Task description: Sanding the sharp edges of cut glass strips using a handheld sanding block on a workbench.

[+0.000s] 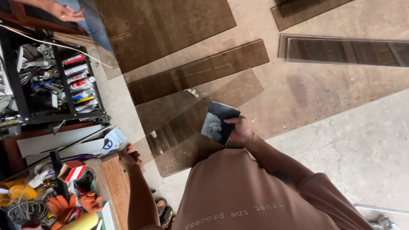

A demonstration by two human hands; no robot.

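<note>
Glass pane (187,127): tinted, tilted, long axis running from lower left to upper right above the floor (362,145).
Left hand (129,156): fingers curled onto the pane's lower-left edge.
Right hand (241,129): closed around a dark sanding block (219,122), pressed against the pane's right edge.

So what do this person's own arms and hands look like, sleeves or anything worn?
Both forearms are bare. The left hand and right hand wear no gloves, and no rings or watch show. A short sleeve of a dusty pink T-shirt covers the right upper arm, with a dark mark, perhaps a tattoo, just below it.
</note>
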